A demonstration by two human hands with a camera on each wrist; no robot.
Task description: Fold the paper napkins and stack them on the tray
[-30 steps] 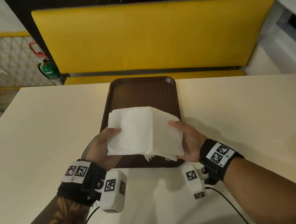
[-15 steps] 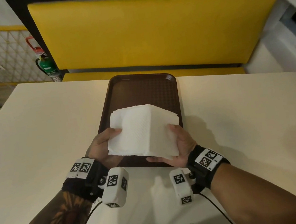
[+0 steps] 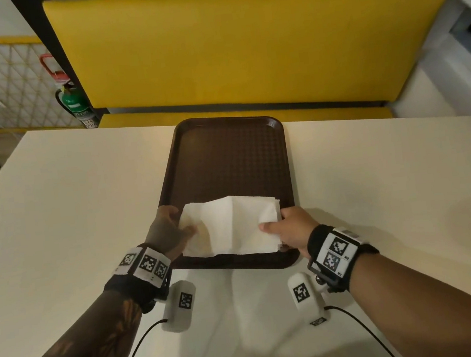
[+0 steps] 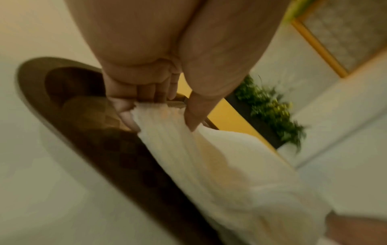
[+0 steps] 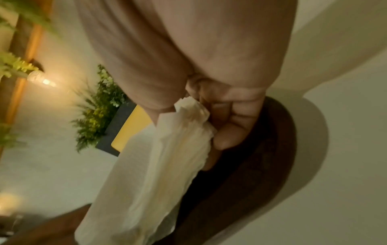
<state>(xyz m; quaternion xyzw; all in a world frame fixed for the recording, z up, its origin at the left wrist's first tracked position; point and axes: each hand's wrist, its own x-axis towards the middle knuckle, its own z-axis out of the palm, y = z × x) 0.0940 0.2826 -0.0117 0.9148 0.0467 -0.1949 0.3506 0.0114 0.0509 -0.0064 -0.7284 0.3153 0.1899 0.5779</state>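
Note:
A thick stack of white paper napkins (image 3: 230,225) sits low over the near end of the dark brown tray (image 3: 226,156), its middle bulging upward. My left hand (image 3: 172,228) grips the stack's left edge, thumb on top and fingers underneath. My right hand (image 3: 286,228) grips the right edge the same way. The left wrist view shows the napkins (image 4: 209,157) pinched between thumb and fingers above the tray (image 4: 69,92). In the right wrist view the layered napkin edges (image 5: 182,132) are squeezed in my fingers over the tray (image 5: 270,149).
The tray lies on a cream table (image 3: 72,210), its far end at the table's back edge. A yellow bench backrest (image 3: 244,52) stands behind the table. A green fire extinguisher (image 3: 73,99) stands at the back left. The rest of the tray surface is bare.
Both hands have lowered the napkin stack from mid-air down toward the near end of the tray. The grip on both edges has stayed.

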